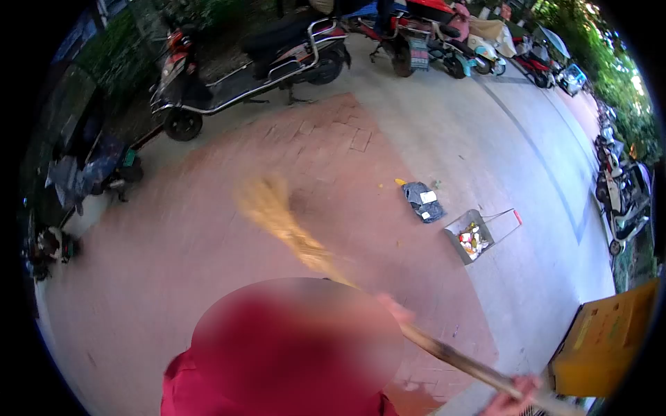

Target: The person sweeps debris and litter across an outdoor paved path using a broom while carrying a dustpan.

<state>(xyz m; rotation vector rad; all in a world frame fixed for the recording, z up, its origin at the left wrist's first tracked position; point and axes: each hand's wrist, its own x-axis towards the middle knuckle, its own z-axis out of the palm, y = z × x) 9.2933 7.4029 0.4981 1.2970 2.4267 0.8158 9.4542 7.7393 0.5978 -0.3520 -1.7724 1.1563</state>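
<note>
A straw broom (284, 222) with a long wooden handle slants across the view, its bristles out to the front left and smeared by motion. My left hand (394, 309), blurred and partly hidden, wraps round the handle just above the bristles. Farther up, near the lower right edge, my right hand (515, 396) is closed on the handle too. A metal dustpan (491, 234) with a red-tipped wire handle lies right of the broom with litter (474, 241) in it. Beside it rests a dark plastic parcel (422, 202) with white labels.
Scooters and motorbikes stand along the far side, among them a large black scooter (257, 69). More scooters (621, 194) line the right edge. A yellow bin (607, 340) stands at the lower right. Red paving (173, 229) meets grey concrete (541, 187).
</note>
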